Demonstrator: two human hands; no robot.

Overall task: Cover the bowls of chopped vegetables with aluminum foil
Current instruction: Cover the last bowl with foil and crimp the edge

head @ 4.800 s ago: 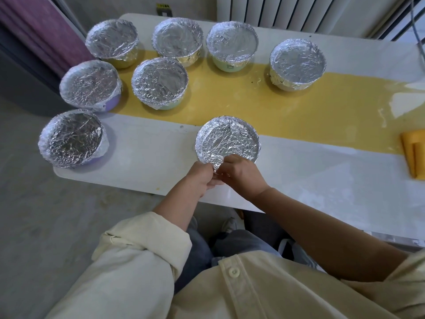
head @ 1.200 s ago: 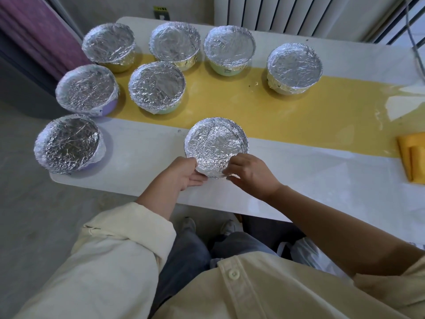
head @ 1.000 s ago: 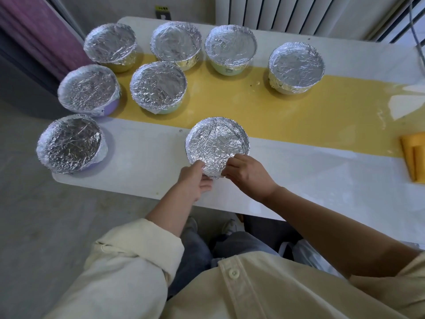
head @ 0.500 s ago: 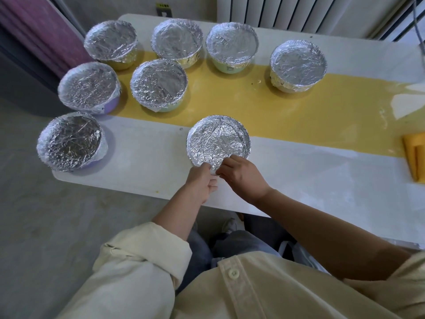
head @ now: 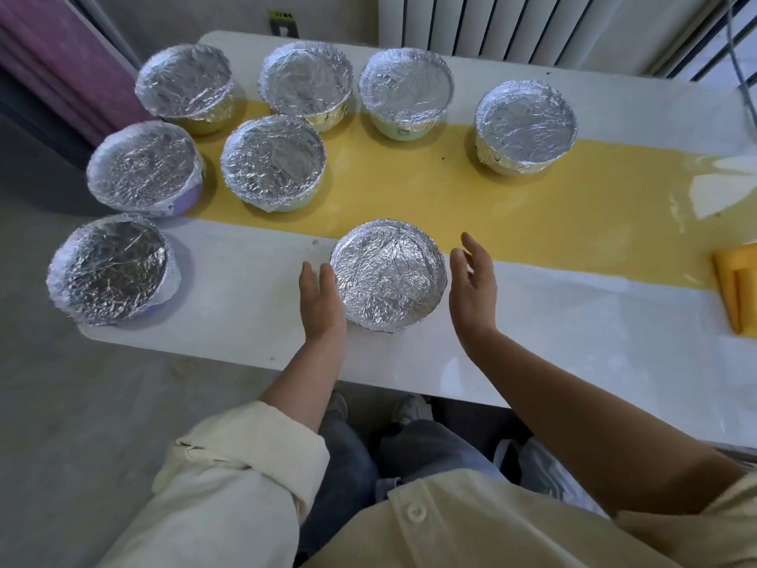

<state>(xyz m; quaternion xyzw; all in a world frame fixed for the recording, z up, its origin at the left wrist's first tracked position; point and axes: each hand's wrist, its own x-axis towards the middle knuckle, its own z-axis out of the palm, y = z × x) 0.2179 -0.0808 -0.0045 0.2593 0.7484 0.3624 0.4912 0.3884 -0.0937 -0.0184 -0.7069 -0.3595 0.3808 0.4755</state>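
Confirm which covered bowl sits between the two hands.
The near bowl, alone at the yellow strip's front edge, flanked by left hand and right hand; the rest sit farther off.

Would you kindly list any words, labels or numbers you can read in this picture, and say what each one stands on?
No text here reads clearly.
Wall plate at the top edge: yellow and dark markings, too small to read.
Pale green bowl in the back row: a small mark on its side, too blurred to read.
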